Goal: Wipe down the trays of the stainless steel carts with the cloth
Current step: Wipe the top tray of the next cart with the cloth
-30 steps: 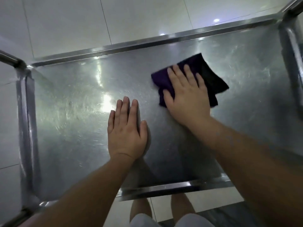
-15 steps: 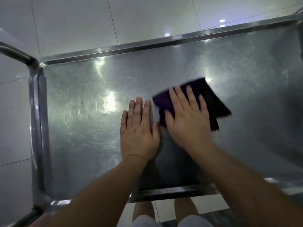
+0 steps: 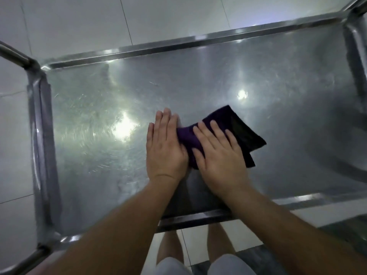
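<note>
The stainless steel cart tray (image 3: 89,120) fills most of the head view, its surface streaked and glaring under lights. A folded dark purple cloth (image 3: 244,133) lies on the tray a little right of centre. My right hand (image 3: 218,151) presses flat on the cloth with straight, spread fingers. My left hand (image 3: 164,147) lies flat on the bare metal just left of it, fingers together, its edge touching the cloth's left end.
Raised rims run along the far edge (image 3: 178,46), the left side (image 3: 39,135) and the near edge (image 3: 198,217). A tubular cart post (image 3: 15,54) stands at the far left corner. White floor tiles surround the cart; my legs show below the near rim.
My right hand has slid the cloth towards me and leftwards until it meets my left hand. The left hand stays flat on the tray. The camera view has shifted.
</note>
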Demonstrator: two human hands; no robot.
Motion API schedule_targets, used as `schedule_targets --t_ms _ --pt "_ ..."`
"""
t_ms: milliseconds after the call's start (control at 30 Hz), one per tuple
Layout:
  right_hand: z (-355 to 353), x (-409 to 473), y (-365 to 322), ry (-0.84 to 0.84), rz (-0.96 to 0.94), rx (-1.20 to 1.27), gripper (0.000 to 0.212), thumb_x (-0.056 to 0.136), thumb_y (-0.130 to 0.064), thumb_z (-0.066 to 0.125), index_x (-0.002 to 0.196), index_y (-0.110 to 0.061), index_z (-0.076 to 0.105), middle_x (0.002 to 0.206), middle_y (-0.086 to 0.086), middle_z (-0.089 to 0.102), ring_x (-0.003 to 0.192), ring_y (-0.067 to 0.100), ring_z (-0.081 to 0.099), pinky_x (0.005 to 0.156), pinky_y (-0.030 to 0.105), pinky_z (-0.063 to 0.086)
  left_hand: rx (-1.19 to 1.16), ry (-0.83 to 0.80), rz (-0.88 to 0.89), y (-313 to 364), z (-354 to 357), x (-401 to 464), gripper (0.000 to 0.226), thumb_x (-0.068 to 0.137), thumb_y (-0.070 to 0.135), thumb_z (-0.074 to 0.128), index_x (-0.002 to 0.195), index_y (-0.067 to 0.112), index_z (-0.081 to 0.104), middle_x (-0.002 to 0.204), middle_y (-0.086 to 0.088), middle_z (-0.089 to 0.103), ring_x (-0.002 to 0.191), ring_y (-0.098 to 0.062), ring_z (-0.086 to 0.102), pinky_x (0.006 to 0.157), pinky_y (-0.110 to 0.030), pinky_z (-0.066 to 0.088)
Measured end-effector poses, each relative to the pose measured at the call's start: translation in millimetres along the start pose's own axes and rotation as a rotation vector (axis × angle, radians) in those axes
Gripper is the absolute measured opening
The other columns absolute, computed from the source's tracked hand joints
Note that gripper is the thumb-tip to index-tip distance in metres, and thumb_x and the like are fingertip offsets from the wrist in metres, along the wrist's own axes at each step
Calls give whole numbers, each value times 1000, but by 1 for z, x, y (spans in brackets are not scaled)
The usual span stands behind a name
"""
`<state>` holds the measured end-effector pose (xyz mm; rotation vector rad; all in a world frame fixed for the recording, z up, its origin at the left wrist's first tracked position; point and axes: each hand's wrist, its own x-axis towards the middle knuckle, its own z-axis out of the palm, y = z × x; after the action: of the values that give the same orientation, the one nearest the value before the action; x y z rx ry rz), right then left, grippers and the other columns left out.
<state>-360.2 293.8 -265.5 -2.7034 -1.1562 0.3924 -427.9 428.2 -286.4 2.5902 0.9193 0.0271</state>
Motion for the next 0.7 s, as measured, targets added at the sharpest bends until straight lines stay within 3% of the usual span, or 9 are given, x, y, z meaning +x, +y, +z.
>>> schedule_targets --t_ms 133,300,367,433,533,633,700 --pt "13 -104 -10 -56 -14 51 53 109 -48 26 152 -26 47 159 -9 43 153 13 29 121 45 27 -24 22 11 0 -4 0 59 102 21 30 161 14 34 172 -3 20 160 -15 6 130 -33 -5" --pt "12 -144 -21 81 70 148 46 106 -43 34 127 -22 70 127 -7 71 126 12 60 114 34 33 -150 -63 14 1 -24 -2 57 101 19 37 158 14 38 172 -3 22 160 -18 10 129 -33 -4" --pt "4 -141 -28 126 153 196 42 104 -42 37 112 -24 73 105 -6 75 105 14 66 101 30 40 -149 -190 55 -2 -38 3 59 104 18 39 162 15 30 173 -3 15 161 -19 4 129 -34 -5" --pt "-7 -139 -36 135 223 232 43 104 -44 35 92 -24 71 80 -9 65 77 13 59 75 28 42 -114 -301 89 -10 -55 9 61 105 21 42 163 14 27 174 -5 13 160 -22 8 129 -36 4" --pt "-25 -135 -51 3 302 172 51 105 -48 27 76 -26 63 66 -11 50 62 15 51 60 31 32 -40 -383 97 -20 -81 -2 63 105 33 44 163 16 27 172 -7 20 157 -26 23 127 -41 20" --pt "-43 -126 -64 -206 404 156 50 106 -51 26 83 -23 61 73 -2 58 72 24 60 63 36 40 31 -421 147 -28 -109 -43 62 104 34 47 162 19 29 170 -6 24 154 -27 30 124 -41 27" --pt "-58 -120 -74 -351 446 218 50 108 -46 30 94 -13 65 82 5 60 83 28 62 65 36 38 48 -435 170 -39 -129 -76 61 104 31 47 161 20 31 170 -6 24 153 -25 30 123 -39 27"
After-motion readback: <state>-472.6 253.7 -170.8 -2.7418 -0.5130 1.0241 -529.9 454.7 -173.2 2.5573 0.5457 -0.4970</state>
